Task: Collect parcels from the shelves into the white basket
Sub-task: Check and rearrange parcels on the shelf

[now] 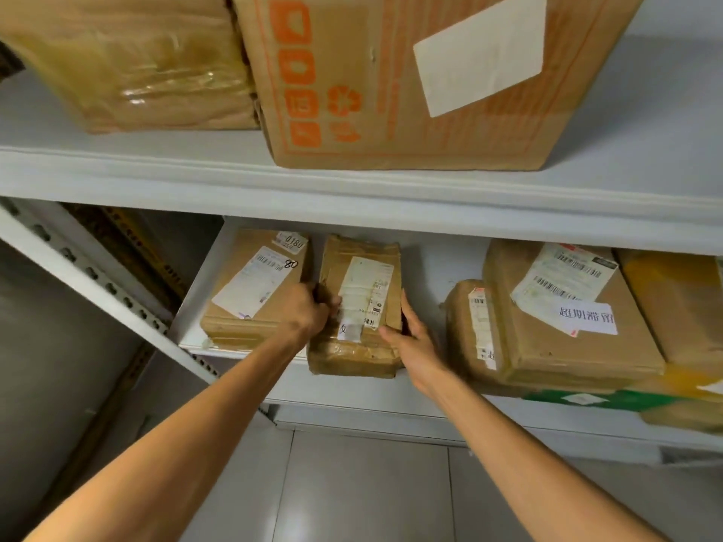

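Note:
A small taped cardboard parcel (362, 303) with a white label lies on the lower white shelf (434, 267), its near end sticking out over the shelf's front edge. My left hand (311, 311) grips its left side with the fingers curled over the top edge. My right hand (410, 338) holds its right side, thumb on the top near corner and fingers along the side. The white basket is not in view.
A flat parcel marked 80 (254, 291) lies just left of the held one. Stacked parcels (555, 318) fill the shelf's right part. Two big cartons (410, 72) stand on the upper shelf (352, 185). A perforated shelf post (98, 283) runs at left. Grey floor tiles lie below.

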Demonstrator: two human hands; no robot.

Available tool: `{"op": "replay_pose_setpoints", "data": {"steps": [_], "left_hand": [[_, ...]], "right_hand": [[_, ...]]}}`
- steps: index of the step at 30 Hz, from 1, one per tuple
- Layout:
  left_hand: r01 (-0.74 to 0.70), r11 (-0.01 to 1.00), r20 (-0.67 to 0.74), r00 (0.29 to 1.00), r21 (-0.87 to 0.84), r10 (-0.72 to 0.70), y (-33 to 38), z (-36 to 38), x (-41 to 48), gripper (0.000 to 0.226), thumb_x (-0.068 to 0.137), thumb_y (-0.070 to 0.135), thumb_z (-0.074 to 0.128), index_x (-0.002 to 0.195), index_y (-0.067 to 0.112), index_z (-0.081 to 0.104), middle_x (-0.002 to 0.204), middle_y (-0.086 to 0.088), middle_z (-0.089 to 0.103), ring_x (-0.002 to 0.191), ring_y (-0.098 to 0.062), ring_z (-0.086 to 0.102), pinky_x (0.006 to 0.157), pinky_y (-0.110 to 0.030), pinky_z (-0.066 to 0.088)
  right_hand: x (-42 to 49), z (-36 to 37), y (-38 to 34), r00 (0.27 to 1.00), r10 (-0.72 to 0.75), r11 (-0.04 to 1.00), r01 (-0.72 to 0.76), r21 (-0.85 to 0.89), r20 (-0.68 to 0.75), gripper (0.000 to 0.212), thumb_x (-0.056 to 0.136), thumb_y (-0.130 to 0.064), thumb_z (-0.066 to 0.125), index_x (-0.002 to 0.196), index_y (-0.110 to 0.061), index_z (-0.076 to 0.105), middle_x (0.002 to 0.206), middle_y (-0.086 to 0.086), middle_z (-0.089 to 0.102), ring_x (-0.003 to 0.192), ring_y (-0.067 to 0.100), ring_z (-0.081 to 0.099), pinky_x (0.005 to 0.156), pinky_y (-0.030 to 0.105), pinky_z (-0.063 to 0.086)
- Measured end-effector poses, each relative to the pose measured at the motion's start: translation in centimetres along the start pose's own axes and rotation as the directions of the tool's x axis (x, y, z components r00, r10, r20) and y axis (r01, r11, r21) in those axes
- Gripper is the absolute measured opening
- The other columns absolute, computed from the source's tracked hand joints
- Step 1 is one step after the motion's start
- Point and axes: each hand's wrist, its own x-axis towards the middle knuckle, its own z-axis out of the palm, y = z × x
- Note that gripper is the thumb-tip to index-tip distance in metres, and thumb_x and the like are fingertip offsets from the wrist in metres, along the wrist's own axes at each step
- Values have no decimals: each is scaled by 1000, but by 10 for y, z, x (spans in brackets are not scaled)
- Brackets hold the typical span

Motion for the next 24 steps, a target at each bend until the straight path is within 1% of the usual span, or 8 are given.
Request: {"op": "replay_pose_setpoints", "data": {"steps": [5, 8, 10, 13, 17, 19, 21, 24], "left_hand": [[-111, 958, -112, 983, 266, 145, 5, -3, 6, 19, 92, 16, 61, 109, 8, 58, 99, -6, 62, 91, -21, 58, 77, -30, 49], [-197, 911, -177, 945, 363, 275, 0, -6, 4, 26, 94, 8, 56, 120, 5, 55, 110, -14, 64, 101, -31, 62, 88, -38, 52], [-295, 852, -189, 894, 433, 405, -1, -7, -1, 45, 92, -3, 52, 136, 6, 46, 125, -17, 58, 112, -32, 58, 97, -37, 47], [-370, 776, -57, 886, 512, 460, -1, -9, -6, 50, 93, -6, 48, 140, 11, 46, 141, -13, 49, 128, -29, 48, 109, -33, 35], [-405, 681, 110, 895, 610, 433, 5, -15, -8, 38, 97, 7, 48, 135, 12, 53, 140, -11, 50, 127, -27, 50, 109, -30, 34], [-376, 639, 158, 914, 671, 373, 15, -16, -11, 35, 99, 12, 47, 133, 11, 53, 134, -12, 55, 117, -26, 57, 101, -30, 43], [-335, 573, 175, 932, 748, 317, 26, -15, -22, 33, 99, 15, 48, 131, 10, 53, 127, -13, 59, 106, -25, 61, 94, -31, 48], [-350, 440, 187, 910, 827, 371, 41, -9, -47, 51, 92, 16, 61, 140, 14, 44, 132, -13, 56, 112, -27, 59, 96, -35, 49]], "right_hand": [[12, 10, -1, 999, -45, 996, 45, -74, 0, 72, 94, 1, 54, 149, -36, 26, 122, -13, 58, 105, 1, 57, 81, 17, 52], [21, 22, 1, 998, -57, 992, 57, -112, -3, 75, 94, -1, 56, 151, -36, 21, 136, -8, 54, 116, 7, 54, 93, 23, 50], [24, 28, 5, 997, -74, 985, 71, -155, -17, 76, 94, -4, 57, 152, -36, 18, 140, -8, 51, 120, 8, 51, 98, 25, 48], [26, 29, 9, 996, -74, 982, 63, -176, -58, 75, 94, -7, 59, 152, -34, 18, 142, -7, 50, 121, 9, 49, 102, 28, 46], [21, 24, -2, 996, -45, 957, 20, -289, -80, 76, 92, -11, 62, 153, -28, 20, 138, -3, 53, 118, 12, 53, 96, 24, 47], [19, 29, -18, 996, -30, 901, -9, -433, -84, 67, 94, -10, 59, 151, -23, 28, 136, 1, 56, 119, 19, 56, 99, 29, 48], [10, 36, -40, 995, -58, 774, -6, -633, -79, 42, 98, -9, 48, 139, -18, 43, 129, 5, 59, 108, 24, 60, 90, 31, 51], [-19, 39, -72, 994, -110, 605, 69, -793, 3, 36, 97, -13, 45, 132, -14, 50, 132, 11, 57, 115, 30, 56, 91, 34, 48]]}}
